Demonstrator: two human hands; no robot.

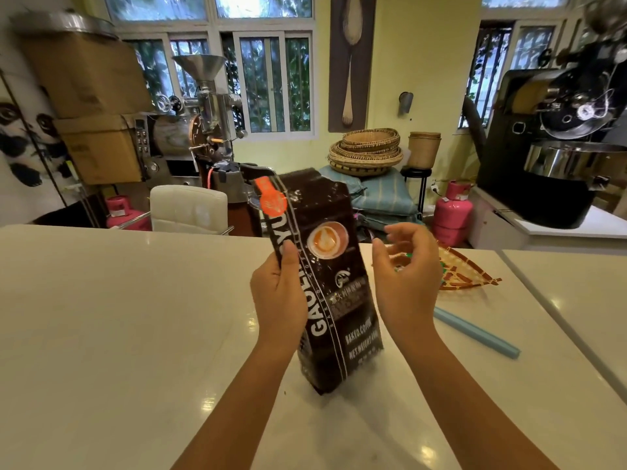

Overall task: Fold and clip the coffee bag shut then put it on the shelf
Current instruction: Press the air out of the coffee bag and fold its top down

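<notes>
A tall dark brown coffee bag [334, 300] with white lettering and an orange label stands upright on the white counter [118, 317], leaning slightly left, its top unfolded. My left hand [280, 293] grips the bag's left edge, thumb pressed on the front. My right hand [405, 276] hovers just right of the bag, fingers curled and apart, not touching it; whether it holds something small I cannot tell. A light blue bar-shaped clip [476, 332] lies flat on the counter to the right of my right wrist.
An orange woven mat [464, 274] lies on the counter behind my right hand. Beyond the counter stand a white chair [188, 206], coffee roasters [190, 130], pink gas cylinders [453, 212], stacked baskets [368, 150] and cardboard boxes [95, 106]. No shelf is in view.
</notes>
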